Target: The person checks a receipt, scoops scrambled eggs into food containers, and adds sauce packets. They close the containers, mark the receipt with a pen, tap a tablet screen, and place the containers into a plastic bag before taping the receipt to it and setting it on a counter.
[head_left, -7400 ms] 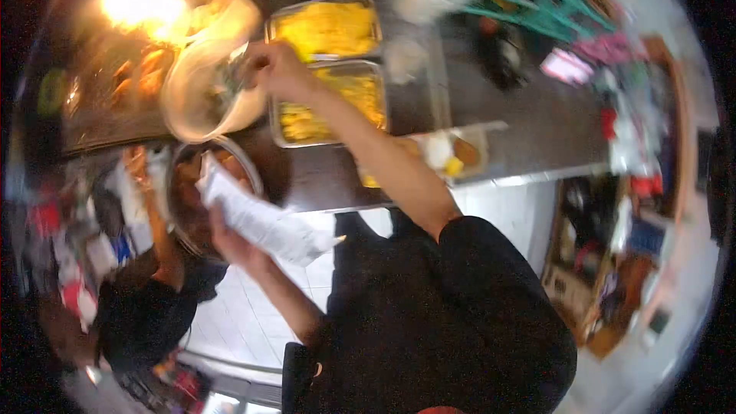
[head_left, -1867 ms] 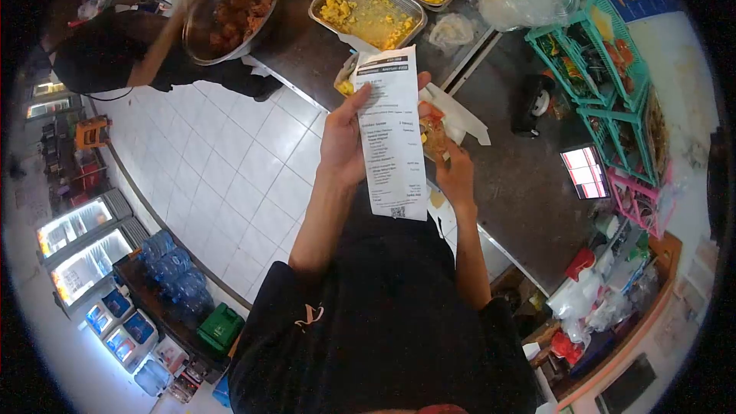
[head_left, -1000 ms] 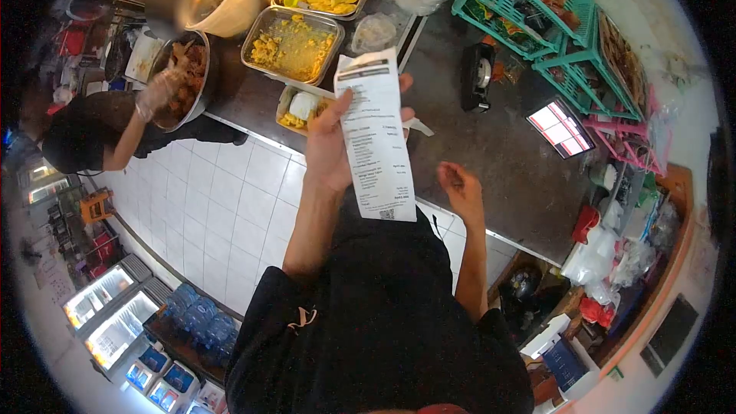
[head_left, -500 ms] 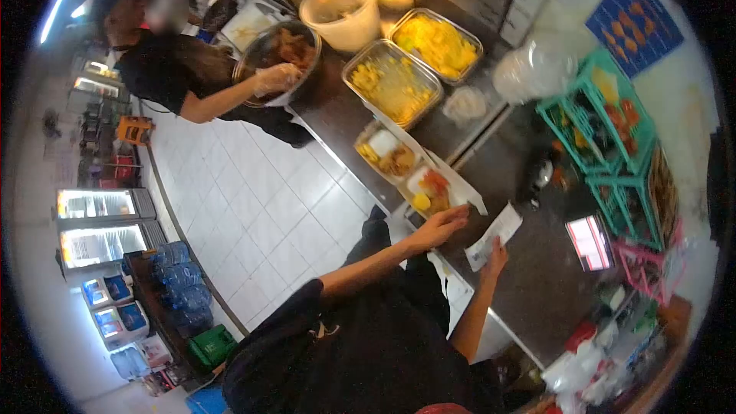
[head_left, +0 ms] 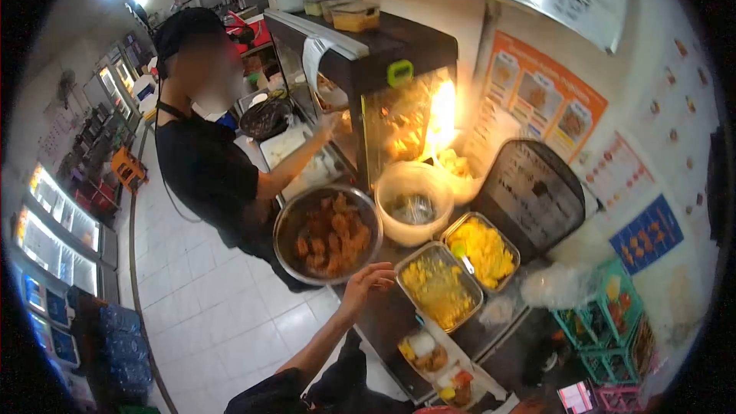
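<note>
My left hand (head_left: 368, 285) reaches forward with its fingers stretched out and nothing in it. It is between a large metal bowl of fried chicken pieces (head_left: 328, 234) and a metal tray of yellow food (head_left: 441, 287). My right hand (head_left: 529, 408) shows only at the bottom edge, mostly cut off, beside a white paper slip (head_left: 507, 404) that it appears to grip. Between my hands lies an open takeaway box (head_left: 458, 354) with rice, meat and red and yellow pieces in its compartments.
A second tray of yellow food (head_left: 481, 251) with a spoon stands beside a white tub (head_left: 414, 203). Behind is a lit display case (head_left: 406, 119). A co-worker in black (head_left: 203, 161) stands at the left. Green baskets (head_left: 602, 314) and a phone (head_left: 576, 397) are at the right.
The view has tilted up and left. My left hand has moved from the takeaway box to near the chicken bowl. The co-worker's hand has left the bowl and reaches toward the display case.
</note>
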Tool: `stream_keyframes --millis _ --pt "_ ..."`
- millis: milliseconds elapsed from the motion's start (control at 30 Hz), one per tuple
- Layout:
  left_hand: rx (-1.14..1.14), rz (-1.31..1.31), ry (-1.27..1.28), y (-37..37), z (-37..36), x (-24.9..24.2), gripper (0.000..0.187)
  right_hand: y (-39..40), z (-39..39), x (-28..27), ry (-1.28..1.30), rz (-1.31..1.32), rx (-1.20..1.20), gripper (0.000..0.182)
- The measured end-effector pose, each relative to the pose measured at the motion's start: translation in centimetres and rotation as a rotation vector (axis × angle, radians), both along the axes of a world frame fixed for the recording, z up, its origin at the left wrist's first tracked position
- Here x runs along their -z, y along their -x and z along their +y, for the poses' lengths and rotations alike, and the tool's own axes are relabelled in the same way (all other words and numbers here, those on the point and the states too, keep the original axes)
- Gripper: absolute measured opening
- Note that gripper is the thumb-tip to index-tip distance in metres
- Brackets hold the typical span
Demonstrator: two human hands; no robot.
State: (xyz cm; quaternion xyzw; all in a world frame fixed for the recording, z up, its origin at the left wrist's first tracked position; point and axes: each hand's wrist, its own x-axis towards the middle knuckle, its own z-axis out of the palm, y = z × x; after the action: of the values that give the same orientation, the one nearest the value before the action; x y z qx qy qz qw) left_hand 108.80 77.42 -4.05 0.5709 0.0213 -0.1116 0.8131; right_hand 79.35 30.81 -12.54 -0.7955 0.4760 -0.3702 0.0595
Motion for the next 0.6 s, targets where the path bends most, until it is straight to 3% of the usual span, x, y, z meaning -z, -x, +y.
stream_keyframes --millis 100,133,167,200,233,300,333,400,433,500,567,600 --pt "-0.039 -0.053 0.098 -4.8 4.3 -3.3 0.040 -14.5 6.1 -9.6 -0.033 -0.205 -0.426 0.043" --pt "-0.030 -0.068 0.095 -6.0 5.7 -4.4 0.040 -20.2 8.4 -12.8 0.027 -0.150 -0.506 0.037" --pt "-0.044 -0.117 0.110 -6.9 6.9 -5.2 0.039 -25.6 12.8 -18.9 -0.304 -0.205 -0.695 0.036" --pt "-0.060 -0.161 0.127 -7.5 8.0 -5.8 0.038 -31.7 17.2 -23.4 -0.159 -0.328 -0.943 0.033" --pt "-0.055 -0.165 0.128 -8.0 9.2 -6.7 0.037 -36.7 21.3 -27.8 -0.196 -0.330 -1.027 0.034" --pt "-0.124 -0.139 0.118 -8.3 11.7 -7.6 0.037 -45.6 28.6 -35.3 0.068 -0.234 -1.185 0.041" --pt "-0.198 -0.106 0.109 -8.4 12.8 -7.5 0.038 -50.0 32.6 -38.6 0.204 -0.375 -1.364 0.045" --pt "-0.264 -0.114 0.091 -7.6 15.6 -6.3 0.036 -60.8 38.9 -42.6 0.246 -0.381 -1.466 0.054" --pt "-0.309 -0.112 0.071 -7.2 16.8 -5.9 0.036 -65.2 42.3 -44.3 0.392 -0.400 -1.462 0.066" --pt "-0.397 -0.001 0.048 -6.1 19.3 -4.8 0.040 -74.8 47.8 -46.4 0.389 -0.151 -1.404 0.095" --pt "-0.472 0.080 0.099 -4.3 22.1 -2.6 0.049 -81.8 52.8 -47.5 0.404 0.099 -1.271 0.110" --pt "-0.516 0.102 0.101 -3.5 23.7 -1.2 0.054 -84.5 54.3 -47.6 0.402 0.087 -1.269 0.110"
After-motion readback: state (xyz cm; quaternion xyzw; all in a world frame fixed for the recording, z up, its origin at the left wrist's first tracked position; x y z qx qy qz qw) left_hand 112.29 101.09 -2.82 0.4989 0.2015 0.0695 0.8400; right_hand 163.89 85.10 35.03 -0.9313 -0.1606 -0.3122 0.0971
